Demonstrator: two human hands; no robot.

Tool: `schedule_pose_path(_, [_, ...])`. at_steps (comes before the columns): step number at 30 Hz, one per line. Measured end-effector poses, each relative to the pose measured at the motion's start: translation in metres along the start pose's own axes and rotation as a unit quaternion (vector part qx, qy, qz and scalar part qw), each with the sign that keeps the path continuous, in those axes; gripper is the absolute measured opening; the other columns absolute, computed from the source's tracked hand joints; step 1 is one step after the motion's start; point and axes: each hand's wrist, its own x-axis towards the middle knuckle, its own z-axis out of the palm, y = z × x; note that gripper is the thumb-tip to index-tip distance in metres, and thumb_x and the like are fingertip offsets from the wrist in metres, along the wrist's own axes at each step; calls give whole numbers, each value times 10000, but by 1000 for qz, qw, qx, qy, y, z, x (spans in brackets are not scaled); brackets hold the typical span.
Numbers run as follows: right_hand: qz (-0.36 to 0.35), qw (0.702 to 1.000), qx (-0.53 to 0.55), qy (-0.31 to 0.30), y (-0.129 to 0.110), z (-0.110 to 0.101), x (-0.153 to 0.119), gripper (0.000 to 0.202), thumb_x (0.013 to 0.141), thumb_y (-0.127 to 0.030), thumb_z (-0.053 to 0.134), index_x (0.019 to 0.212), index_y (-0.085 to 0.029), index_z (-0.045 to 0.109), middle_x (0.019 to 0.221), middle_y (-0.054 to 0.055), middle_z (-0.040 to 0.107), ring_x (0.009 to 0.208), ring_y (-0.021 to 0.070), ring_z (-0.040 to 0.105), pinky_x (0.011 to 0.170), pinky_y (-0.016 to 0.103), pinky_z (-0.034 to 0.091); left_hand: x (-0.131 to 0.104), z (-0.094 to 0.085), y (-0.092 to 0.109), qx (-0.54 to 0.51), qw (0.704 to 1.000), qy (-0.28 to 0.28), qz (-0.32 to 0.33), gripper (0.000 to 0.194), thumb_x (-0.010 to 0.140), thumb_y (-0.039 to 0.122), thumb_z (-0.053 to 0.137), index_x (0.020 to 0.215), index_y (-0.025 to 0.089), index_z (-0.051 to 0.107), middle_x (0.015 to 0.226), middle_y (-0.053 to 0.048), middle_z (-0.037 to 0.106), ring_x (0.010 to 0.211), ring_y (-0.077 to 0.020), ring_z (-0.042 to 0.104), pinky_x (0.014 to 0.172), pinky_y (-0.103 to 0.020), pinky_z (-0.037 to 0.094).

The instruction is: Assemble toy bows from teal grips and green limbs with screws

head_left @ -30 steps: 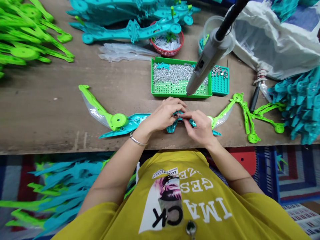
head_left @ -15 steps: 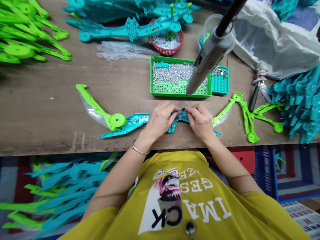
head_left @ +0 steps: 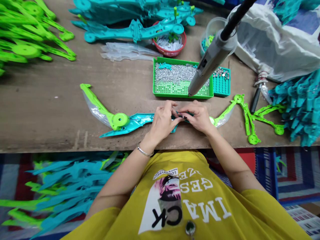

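A long teal plastic part (head_left: 140, 122) lies near the table's front edge, with a lime green arm (head_left: 100, 108) at its left end and another green arm (head_left: 226, 111) at its right. Clear film-like plastic (head_left: 97, 112) shows along the left arm. My left hand (head_left: 163, 120) and my right hand (head_left: 196, 116) meet over the middle of the teal part, covering most of it. Fingers of both are bent and pinched close together. Something small and dark shows at the right fingertips, too small to name. What my left fingers hold is hidden.
An electric screwdriver (head_left: 208, 61) hangs above a green tray (head_left: 183, 96) of screws. Beside it sits a teal tray (head_left: 221, 85) with small metal discs. Behind are a red basket (head_left: 172, 51) and stacked teal parts (head_left: 135, 31). A dark-handled tool (head_left: 255, 100) lies right, near green parts (head_left: 246, 116).
My hands have come closer together over the teal part, the right one shifting slightly left and now hiding more of the middle. The whole view has shifted slightly.
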Motion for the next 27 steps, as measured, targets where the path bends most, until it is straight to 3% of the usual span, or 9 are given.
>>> schedule_pose_path(4, [-36, 999, -23, -21, 7, -4, 4, 107, 880, -280, 738, 924, -300, 833, 825, 11, 734, 830, 192, 606, 852, 383, 451, 5, 2, 2, 7, 1000, -18, 22, 406, 817, 151, 728, 1185, 199, 562, 1133, -69, 737, 1034, -255, 696, 909, -371, 451])
schedule_pose_path(7, [-33, 997, 31, -62, 6, -11, 4, 168, 915, -267, 662, 944, -287, 827, 837, 8, 751, 810, 180, 623, 845, 372, 468, 6, 4, 3, 6, 999, -36, 28, 276, 858, 179, 701, 1118, 211, 612, 1107, -61, 748, 1045, -259, 689, 939, -393, 440])
schedule_pose_path(12, [85, 991, 105, -17, -13, -28, -1, 277, 966, -323, 541, 1042, -224, 788, 911, 19, 776, 741, 154, 664, 729, 304, 506, 7, 7, 0, -28, 1000, 6, 5, 185, 854, 260, 764, 964, 216, 622, 916, -24, 759, 910, -231, 703, 894, -370, 464])
schedule_pose_path(16, [135, 988, 68, -22, -25, -25, 0, 310, 905, -478, 669, 894, -182, 763, 736, 14, 729, 648, 140, 633, 634, 273, 468, 6, 11, -2, 4, 1000, 28, 1, 120, 894, 248, 702, 823, 219, 610, 834, -34, 732, 860, -240, 686, 835, -367, 458])
schedule_pose_path(22, [187, 973, 136, -8, -10, -9, 12, 118, 768, -209, 648, 871, -179, 697, 743, 7, 721, 640, 149, 671, 591, 261, 504, -2, 10, -2, 79, 995, 27, 59, 101, 944, 287, 635, 875, 220, 668, 902, -63, 758, 915, -265, 665, 849, -412, 440])
schedule_pose_path(27, [145, 978, 135, -64, -8, -18, 18, 145, 700, -154, 587, 803, -177, 687, 713, -5, 708, 614, 122, 605, 569, 241, 434, -3, 3, -1, 42, 996, -7, 81, 132, 963, 275, 604, 958, 231, 728, 1142, -78, 766, 1080, -276, 649, 906, -442, 453])
